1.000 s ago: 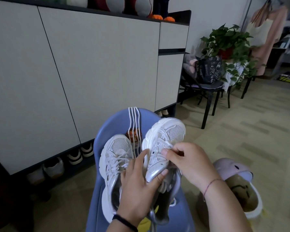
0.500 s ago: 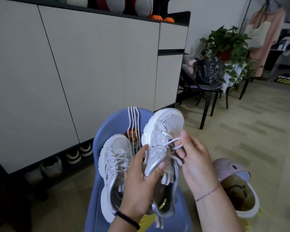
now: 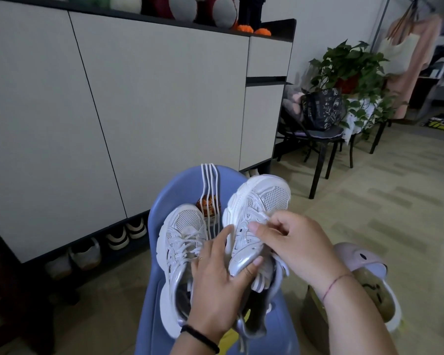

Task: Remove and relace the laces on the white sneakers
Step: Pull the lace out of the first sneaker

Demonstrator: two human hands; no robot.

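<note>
Two sneakers [image 3: 182,226], blue chair [image 3: 180,185], cabinet [image 3: 164,98], L fingers [image 3: 217,242] grip shoe [image 3: 256,198], R fingers [image 3: 263,228] pinch lace [image 3: 265,216]

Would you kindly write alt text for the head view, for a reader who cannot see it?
Left hand grips a raised white sneaker while the right hand pinches its laces; the second sneaker lies on a blue chair.
</note>
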